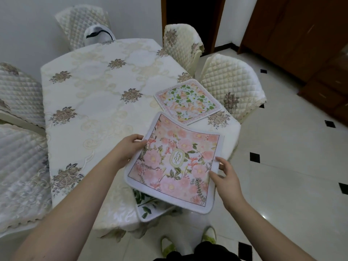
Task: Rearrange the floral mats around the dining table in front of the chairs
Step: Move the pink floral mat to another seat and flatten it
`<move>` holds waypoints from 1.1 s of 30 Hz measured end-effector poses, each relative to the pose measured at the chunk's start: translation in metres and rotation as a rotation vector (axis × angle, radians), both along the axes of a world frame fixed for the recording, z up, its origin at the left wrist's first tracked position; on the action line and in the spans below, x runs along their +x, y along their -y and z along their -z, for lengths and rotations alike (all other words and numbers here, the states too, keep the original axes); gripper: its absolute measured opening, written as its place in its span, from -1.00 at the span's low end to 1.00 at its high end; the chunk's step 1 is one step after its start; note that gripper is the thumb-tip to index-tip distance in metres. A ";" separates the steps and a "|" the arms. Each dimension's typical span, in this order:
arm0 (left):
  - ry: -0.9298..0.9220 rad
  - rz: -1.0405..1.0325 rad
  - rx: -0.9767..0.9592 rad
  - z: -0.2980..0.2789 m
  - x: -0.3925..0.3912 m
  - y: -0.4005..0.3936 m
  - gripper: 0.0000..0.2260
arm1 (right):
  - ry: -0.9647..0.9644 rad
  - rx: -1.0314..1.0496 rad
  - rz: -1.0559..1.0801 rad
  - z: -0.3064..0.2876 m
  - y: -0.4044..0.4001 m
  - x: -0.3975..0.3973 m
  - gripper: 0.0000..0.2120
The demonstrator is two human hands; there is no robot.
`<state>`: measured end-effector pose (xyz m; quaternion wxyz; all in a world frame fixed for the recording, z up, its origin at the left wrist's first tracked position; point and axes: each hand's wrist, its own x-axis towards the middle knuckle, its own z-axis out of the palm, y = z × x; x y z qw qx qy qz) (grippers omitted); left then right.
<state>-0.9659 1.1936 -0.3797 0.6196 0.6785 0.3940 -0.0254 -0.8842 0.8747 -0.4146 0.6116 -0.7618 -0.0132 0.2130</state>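
Head | pink mat (175,162) off table corner (237,127) | both hands gripping edges

You have three floral mats in view: a pink one (177,162) lifted in your two hands, left (130,147) and right (228,178), a green-leafed one (188,101) lying on the worktop (98,95), and a third (148,204) partly hidden beneath the pink one. Five quilted chairs stand around the one worktop: two on your left (18,93) (20,176), one at the far end (82,21), two on your right (181,44) (229,80).

Dining table (98,102) under embroidered cloth, green-leaf floral mat (188,101) flat at right edge
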 end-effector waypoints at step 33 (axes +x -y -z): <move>0.320 0.088 -0.087 -0.051 0.115 0.282 -0.87 | -0.076 0.272 0.331 -0.089 0.312 0.097 -0.76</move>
